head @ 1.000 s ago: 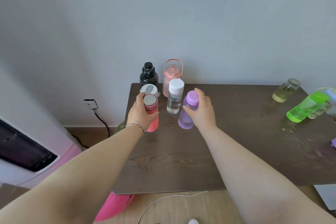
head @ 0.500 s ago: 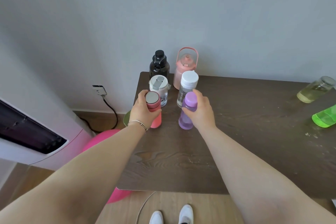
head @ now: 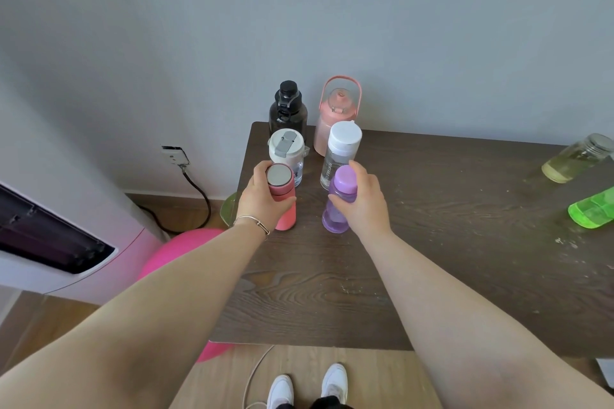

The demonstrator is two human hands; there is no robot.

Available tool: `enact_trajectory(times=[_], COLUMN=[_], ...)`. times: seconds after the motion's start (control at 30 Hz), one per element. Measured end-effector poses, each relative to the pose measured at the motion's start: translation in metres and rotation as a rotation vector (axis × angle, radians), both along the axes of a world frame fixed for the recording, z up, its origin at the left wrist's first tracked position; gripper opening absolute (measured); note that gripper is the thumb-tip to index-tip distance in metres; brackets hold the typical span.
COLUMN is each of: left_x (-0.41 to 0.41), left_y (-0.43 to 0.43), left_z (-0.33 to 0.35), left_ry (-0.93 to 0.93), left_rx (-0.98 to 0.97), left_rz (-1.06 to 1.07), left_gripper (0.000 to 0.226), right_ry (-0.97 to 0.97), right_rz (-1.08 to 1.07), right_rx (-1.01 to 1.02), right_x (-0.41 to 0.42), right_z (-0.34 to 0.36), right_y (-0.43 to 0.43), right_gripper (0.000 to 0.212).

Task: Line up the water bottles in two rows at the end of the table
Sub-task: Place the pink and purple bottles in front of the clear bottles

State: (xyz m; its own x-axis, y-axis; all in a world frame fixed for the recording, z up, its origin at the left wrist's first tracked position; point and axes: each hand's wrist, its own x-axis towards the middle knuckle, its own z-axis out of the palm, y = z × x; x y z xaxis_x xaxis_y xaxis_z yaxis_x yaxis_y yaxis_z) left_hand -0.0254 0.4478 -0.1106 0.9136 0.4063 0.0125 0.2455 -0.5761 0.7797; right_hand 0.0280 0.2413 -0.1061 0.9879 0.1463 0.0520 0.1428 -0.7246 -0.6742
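Just changed: a second ago we had the red bottle [head: 284, 206] and the purple bottle [head: 339, 202] up off the wood; now both look to be standing on the table [head: 432, 242], left of centre in the frame
Left hand: the left hand [head: 264, 201] is wrapped round the red bottle below its steel cap, thumb across the front; not let go yet
Right hand: the right hand [head: 362, 199] is closed round the purple bottle's neck and shoulder, fingers curled over the cap
Rows so far: black bottle [head: 288, 109] and pink jug [head: 336, 116] at the back; grey-lidded cup [head: 286, 153] and clear bottle [head: 339, 153] next; our pair lands just in front, each in line with its column
What it means: we judge three pairs are now in place; release looks like the next call
Still out: the jar of yellowish liquid [head: 578, 159] and the green bottle [head: 593, 211] sit far right, well apart from the rows; those remain to be fetched
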Motion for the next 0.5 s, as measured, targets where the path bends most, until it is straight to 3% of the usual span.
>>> enact_trajectory(times=[0.5], left_x=[-0.0021], left_y=[-0.0051], left_z=[-0.0035], left_ry=[0.005], left_rx=[0.018], left_rz=[-0.058], left_gripper=[0.082], right_ry=[-0.013], right_rz=[0.010], right_rx=[-0.009], right_x=[-0.0069], right_z=[-0.0034], right_y=[-0.0020], right_gripper=[0.079])
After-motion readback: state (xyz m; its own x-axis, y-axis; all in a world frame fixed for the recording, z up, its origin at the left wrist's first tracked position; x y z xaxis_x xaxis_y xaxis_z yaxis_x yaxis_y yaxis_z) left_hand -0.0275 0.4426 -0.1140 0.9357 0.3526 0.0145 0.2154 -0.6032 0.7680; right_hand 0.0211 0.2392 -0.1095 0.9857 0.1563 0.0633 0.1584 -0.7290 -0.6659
